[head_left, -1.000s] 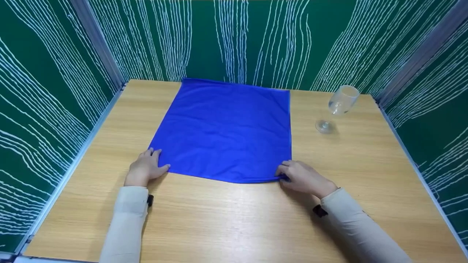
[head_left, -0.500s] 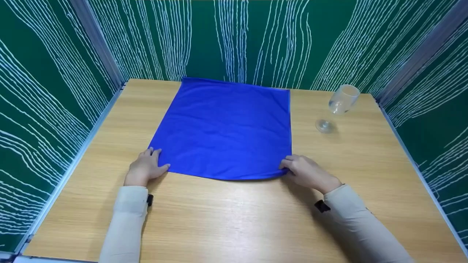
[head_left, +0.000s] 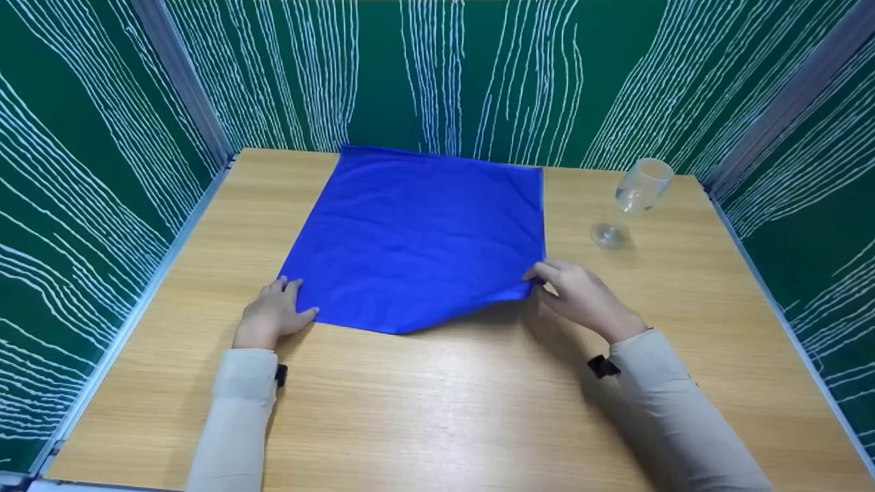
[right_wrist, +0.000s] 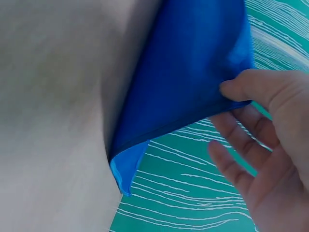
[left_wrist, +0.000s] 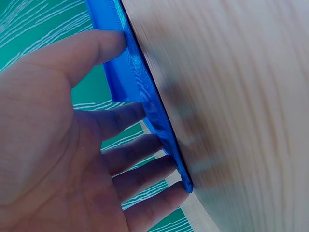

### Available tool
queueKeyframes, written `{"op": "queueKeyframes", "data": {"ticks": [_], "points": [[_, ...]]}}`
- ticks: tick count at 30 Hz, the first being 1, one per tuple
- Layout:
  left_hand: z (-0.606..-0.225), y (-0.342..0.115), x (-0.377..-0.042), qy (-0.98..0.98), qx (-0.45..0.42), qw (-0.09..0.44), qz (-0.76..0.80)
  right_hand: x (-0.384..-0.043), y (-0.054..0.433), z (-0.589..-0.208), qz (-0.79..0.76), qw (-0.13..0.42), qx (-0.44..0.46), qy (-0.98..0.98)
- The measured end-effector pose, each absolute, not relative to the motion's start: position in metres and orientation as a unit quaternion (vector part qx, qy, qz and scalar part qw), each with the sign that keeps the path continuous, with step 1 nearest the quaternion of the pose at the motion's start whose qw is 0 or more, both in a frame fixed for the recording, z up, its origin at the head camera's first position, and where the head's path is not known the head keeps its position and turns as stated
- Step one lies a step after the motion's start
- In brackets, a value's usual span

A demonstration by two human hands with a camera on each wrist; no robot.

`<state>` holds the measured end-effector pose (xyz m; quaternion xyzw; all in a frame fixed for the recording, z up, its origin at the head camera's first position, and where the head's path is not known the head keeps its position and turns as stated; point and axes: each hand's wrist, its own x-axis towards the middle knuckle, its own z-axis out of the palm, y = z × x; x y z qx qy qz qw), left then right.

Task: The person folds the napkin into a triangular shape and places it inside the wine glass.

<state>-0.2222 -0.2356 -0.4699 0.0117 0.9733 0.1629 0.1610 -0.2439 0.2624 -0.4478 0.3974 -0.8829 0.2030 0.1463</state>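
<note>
A blue cloth [head_left: 424,232] is spread on the wooden table, its near right corner raised off the surface. My right hand [head_left: 581,297] pinches that corner between thumb and fingers; the right wrist view shows the thumb on top of the cloth [right_wrist: 193,63] and the lifted edge slanting down to the table. At the near left corner my left hand [head_left: 270,314] rests with its fingers spread. In the left wrist view the fingertips of the left hand [left_wrist: 72,140] touch the flat cloth edge [left_wrist: 149,101], and nothing is gripped.
A clear stemmed glass [head_left: 642,188] stands upright at the back right of the wooden table [head_left: 424,417], apart from the cloth. Green panels with white wavy lines [head_left: 383,82] enclose the table at the back and both sides.
My right hand has lifted the near right corner of the cloth and carried it away from me, so the near edge now slants upward. The left hand has stayed in place.
</note>
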Motion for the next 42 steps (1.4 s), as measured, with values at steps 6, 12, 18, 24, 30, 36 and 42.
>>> {"op": "queueKeyframes", "data": {"ticks": [6, 12, 18, 24, 30, 36, 42], "points": [[-0.470, -0.236, -0.221, 0.974, 0.012, 0.154, 0.166, -0.255, 0.257, -0.443, 0.227, 0.159, 0.394, -0.876], [-0.469, -0.236, -0.222, 0.973, 0.011, 0.159, 0.168, -0.270, 0.248, -0.440, 0.251, 0.189, 0.367, -0.875], [-0.470, -0.236, -0.224, 0.971, 0.002, 0.167, 0.170, -0.289, 0.232, -0.434, 0.279, 0.236, 0.352, -0.862], [-0.469, -0.235, -0.224, 0.970, 0.000, 0.172, 0.169, -0.304, 0.215, -0.433, 0.302, 0.244, 0.329, -0.861], [-0.469, -0.234, -0.224, 0.970, 0.002, 0.170, 0.176, -0.314, 0.201, -0.433, 0.345, 0.208, 0.292, -0.868], [-0.470, -0.235, -0.225, 0.968, 0.002, 0.174, 0.181, -0.327, 0.188, -0.439, 0.381, 0.181, 0.243, -0.873], [-0.471, -0.238, -0.223, 0.966, -0.001, 0.177, 0.190, -0.344, 0.174, -0.449, 0.387, 0.177, 0.213, -0.879]]}}
